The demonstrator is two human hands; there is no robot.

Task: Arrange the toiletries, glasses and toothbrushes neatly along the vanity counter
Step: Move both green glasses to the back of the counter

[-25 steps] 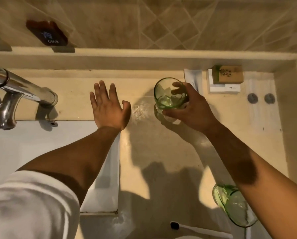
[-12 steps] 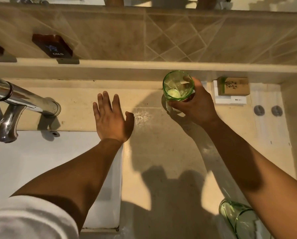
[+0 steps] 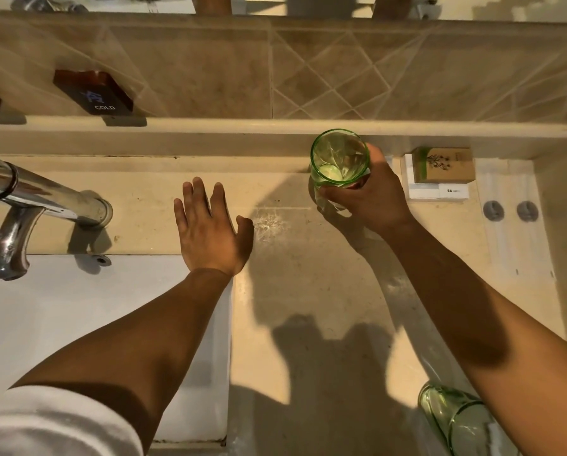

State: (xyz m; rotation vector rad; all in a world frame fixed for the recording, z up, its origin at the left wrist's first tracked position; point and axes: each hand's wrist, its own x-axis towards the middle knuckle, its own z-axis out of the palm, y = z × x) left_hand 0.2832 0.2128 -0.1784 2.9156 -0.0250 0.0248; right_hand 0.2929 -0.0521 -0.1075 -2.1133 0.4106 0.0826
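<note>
I see right hand (image 3: 370, 199) wrapped round green glass (image 3: 339, 159), upright, at far edge of desk (image 3: 308, 291), just left of brown soap box (image 3: 443, 164) on white packet (image 3: 438, 192). Left hand (image 3: 209, 228) flat, fingers spread, holding nothing, on desk beside faucet (image 3: 45, 199). Second green glass (image 3: 453, 419) near right, by my forearm.
</note>
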